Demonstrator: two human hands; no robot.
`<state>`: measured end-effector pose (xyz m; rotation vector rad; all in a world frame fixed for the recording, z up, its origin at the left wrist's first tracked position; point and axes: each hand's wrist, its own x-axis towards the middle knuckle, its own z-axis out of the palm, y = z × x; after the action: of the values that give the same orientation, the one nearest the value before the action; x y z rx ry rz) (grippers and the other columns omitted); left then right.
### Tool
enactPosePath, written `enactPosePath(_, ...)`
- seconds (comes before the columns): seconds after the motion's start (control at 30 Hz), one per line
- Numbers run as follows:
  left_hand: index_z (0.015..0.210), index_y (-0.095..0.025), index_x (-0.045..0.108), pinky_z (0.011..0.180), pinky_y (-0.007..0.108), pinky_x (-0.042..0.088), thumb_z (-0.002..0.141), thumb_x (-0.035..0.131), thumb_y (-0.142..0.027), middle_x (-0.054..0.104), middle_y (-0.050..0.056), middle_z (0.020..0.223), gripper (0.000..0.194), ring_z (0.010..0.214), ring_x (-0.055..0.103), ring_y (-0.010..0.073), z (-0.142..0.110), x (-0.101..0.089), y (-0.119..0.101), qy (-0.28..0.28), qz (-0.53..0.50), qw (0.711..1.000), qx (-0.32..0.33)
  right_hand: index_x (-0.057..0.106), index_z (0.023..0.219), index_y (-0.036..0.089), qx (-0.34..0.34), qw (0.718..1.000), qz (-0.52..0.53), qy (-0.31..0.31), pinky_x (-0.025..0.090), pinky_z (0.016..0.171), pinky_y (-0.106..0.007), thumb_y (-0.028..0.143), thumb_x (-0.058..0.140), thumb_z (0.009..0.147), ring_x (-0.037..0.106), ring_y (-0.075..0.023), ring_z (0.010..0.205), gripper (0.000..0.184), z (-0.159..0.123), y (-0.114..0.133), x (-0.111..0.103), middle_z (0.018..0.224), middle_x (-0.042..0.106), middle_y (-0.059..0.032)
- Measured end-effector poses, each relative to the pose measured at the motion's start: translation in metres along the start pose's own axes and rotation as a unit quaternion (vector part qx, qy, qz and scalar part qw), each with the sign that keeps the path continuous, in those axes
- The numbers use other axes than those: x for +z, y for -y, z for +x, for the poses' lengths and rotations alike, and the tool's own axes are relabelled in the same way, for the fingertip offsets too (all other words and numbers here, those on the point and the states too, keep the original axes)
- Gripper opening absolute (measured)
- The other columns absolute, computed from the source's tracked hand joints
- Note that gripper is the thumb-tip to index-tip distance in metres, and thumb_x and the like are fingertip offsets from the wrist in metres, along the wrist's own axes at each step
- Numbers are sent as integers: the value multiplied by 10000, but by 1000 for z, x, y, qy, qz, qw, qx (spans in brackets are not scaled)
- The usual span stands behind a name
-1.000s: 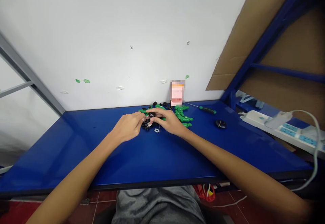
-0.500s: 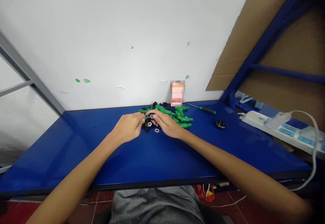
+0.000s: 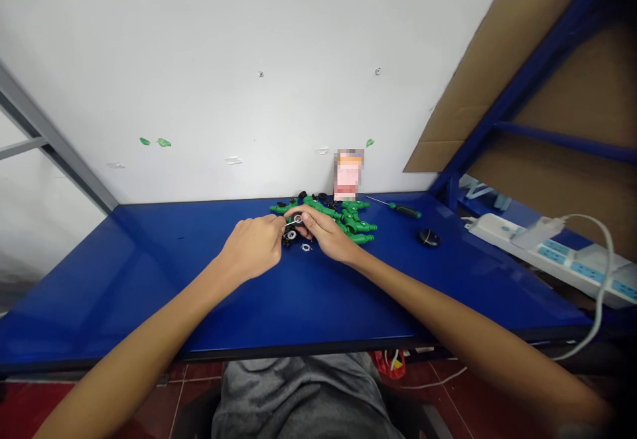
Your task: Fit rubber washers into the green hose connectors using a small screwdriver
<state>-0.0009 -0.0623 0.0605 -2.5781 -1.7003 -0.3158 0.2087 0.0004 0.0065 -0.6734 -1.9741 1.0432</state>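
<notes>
My left hand (image 3: 255, 247) is closed on a thin metal rod (image 3: 289, 225), whose grip end is hidden in my fingers. The rod's far end reaches a small black round part with a pale ring inside (image 3: 298, 219), pinched in my right hand (image 3: 329, 235). Below my fingertips lie small black parts (image 3: 287, 241), one with a white ring (image 3: 291, 235) on it. A loose whitish ring (image 3: 306, 247) rests on the table just in front. Behind and right of my right hand are several green plastic hose-type fittings (image 3: 359, 227).
A screwdriver with a green-black handle (image 3: 405, 211) and a black oval object with a band round it (image 3: 428, 238) lie to the right on the blue table (image 3: 318, 300). A blurred pinkish box (image 3: 348, 177) stands against the wall. A white power strip (image 3: 527, 243) runs along the right edge.
My right hand has turned the black part so that its pale ring now faces me, with the thumb shifted along its edge. The rod shows more clearly against it. The view has tilted slightly down.
</notes>
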Motion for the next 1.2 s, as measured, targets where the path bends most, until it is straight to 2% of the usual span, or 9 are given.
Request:
enactPosePath(0.33, 1102, -162, 733, 712, 371, 489, 1050, 435, -179, 777, 157, 1035, 302, 797, 750, 306, -1, 0, -6, 3, 1, 1000, -28, 685, 1253, 228, 3, 1000, -18, 6, 418, 705, -330, 715, 392, 1123, 472, -178, 720, 583, 0, -2, -1, 778, 477, 20)
enactPosePath(0.73, 1082, -163, 744, 706, 357, 469, 1088, 406, -201, 768, 129, 952, 340, 838, 738, 297, 2, 5, 2, -7, -41, 999, 8, 666, 1175, 220, 4, 1000, -19, -6, 427, 677, -324, 738, 395, 1111, 469, -165, 701, 587, 0, -4, 2, 784, 494, 16)
enactPosePath(1.03, 1078, -133, 735, 726, 399, 527, 1025, 437, -144, 784, 175, 977, 303, 833, 761, 334, -2, 7, -12, -2, -23, 999, -39, 699, 1169, 240, 28, 999, -29, -22, 509, 748, -349, 755, 421, 1093, 488, -175, 722, 590, -1, 9, 8, 861, 574, -17)
enactPosePath(1.2, 1034, -137, 737, 765, 379, 533, 1023, 453, -129, 789, 164, 966, 284, 820, 752, 292, 0, 8, -9, -16, -58, 998, -34, 696, 1160, 231, 29, 999, -6, -26, 447, 675, -329, 744, 435, 1096, 458, -173, 688, 578, 0, 8, 8, 776, 487, 9)
